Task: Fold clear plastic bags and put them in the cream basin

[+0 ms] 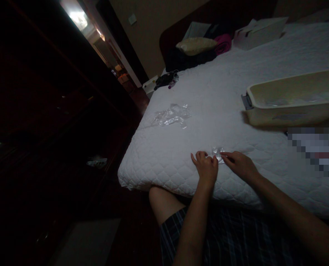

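A small clear plastic bag (218, 150) lies on the near part of the white quilted bed, between my two hands. My right hand (243, 167) pinches its right side between thumb and fingertips. At the bag's left edge is my left hand (208, 168), its thumb and forefinger closed on the plastic and the other fingers curled loosely outward. What the bag contains, if anything, is too dim to make out. Farther off on the bed, to the left, several crumpled clear plastic bags (172, 115) lie spread in a loose heap.
A long cream plastic bin (291, 115) with a grey handle latch stands on the bed (216, 99) at right. Toward the headboard are a white box (260, 35), a yellowish pillow (196, 45) and a rolled magenta cloth (223, 43). Dark cabinets fill the left side.
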### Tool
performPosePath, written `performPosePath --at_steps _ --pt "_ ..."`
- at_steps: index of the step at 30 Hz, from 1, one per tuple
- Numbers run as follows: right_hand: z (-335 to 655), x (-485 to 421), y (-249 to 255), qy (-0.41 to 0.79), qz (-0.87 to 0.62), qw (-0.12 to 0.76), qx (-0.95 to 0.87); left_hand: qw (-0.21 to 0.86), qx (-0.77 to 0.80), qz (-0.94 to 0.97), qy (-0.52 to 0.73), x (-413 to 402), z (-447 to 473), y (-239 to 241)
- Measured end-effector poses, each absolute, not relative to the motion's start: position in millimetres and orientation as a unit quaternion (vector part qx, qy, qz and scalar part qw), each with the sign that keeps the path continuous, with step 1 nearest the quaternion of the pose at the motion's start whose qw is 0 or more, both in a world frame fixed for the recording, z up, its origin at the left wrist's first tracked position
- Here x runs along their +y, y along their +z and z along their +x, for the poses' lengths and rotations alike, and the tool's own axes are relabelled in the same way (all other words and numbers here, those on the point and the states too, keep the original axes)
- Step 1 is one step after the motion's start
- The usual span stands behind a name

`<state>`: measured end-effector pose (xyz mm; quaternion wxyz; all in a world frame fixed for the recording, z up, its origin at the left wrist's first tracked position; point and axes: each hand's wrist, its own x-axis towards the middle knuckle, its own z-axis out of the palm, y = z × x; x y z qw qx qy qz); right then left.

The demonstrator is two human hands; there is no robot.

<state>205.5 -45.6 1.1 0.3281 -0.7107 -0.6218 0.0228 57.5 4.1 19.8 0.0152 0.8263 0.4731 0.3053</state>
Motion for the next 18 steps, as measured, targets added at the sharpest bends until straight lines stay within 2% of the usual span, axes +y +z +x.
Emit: performPosePath --at_steps 8,11,14,18 --pt "204.5 -45.2 7.6 0.034 -0.72 0.295 -0.627 -0.042 0.478 0.808 0.342 2.8 57.5 15.5" --pt "203.4 -45.5 10.5 0.035 -0.726 0.291 -0.622 -0.066 0.393 0.833 0.384 5.7 56.3 9.4" --pt "203.0 -45.6 11.8 0.037 -0.729 0.291 -0.618 -0.048 0.278 0.88 0.383 10.3 55.1 2.9" --pt "203.1 -46.2 11.7 0.041 -0.727 0.303 -0.615 0.014 0.257 0.898 0.356 14.6 54.3 0.5"
